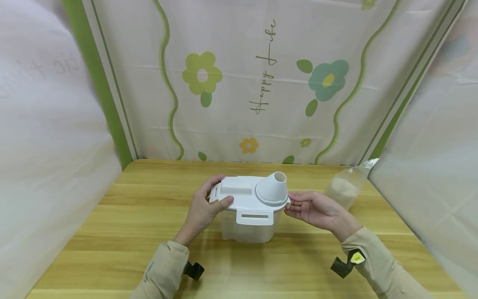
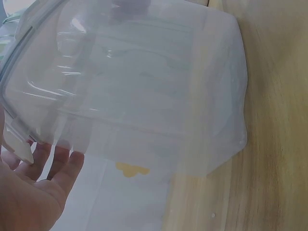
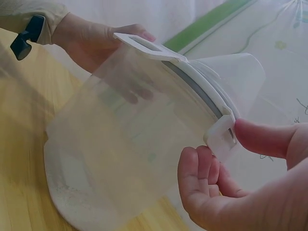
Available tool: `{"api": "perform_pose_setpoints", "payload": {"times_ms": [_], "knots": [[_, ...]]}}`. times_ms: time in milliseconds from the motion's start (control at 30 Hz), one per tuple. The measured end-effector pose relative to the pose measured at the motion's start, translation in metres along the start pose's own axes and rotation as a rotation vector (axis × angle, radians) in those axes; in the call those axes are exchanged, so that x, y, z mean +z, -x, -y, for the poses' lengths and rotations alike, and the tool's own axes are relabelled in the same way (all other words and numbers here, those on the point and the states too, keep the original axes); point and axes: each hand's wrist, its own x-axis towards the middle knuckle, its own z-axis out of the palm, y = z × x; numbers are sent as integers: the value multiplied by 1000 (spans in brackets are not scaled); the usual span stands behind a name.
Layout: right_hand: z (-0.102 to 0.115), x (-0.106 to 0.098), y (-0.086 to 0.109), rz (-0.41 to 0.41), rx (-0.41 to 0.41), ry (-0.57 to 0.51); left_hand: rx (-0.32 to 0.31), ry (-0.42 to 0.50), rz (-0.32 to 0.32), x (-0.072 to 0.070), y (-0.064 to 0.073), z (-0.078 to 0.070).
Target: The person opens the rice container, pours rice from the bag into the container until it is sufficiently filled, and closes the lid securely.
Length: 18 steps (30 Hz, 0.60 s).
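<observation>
A translucent plastic storage container [image 1: 248, 230] stands on the table under a white lid [image 1: 239, 203] with a cone-shaped spout [image 1: 271, 189]. My left hand [image 1: 201, 211] grips the lid's left end, thumb on top; in the left wrist view, its fingers [image 2: 67, 173] curl against the container wall. At the other end, my right hand [image 1: 317, 209] pinches a side latch [image 3: 222, 137] between thumb and fingers. The front latch [image 1: 255, 217] sticks outward from the rim. A little whitish residue shows near the container's bottom in the right wrist view.
Behind my right hand, a clear plastic bag [image 1: 343, 189] of pale grains leans near the right wall. Patterned fabric [image 1: 228, 120] encloses the wooden table [image 1: 123, 224] at the back and sides.
</observation>
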Motion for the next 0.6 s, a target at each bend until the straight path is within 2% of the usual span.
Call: {"api": "perform_pose_setpoints", "payload": {"times_ms": [600], "knots": [[0,-2,-5,-17,38,-60,18,5,-5,1,0,-1]]}}
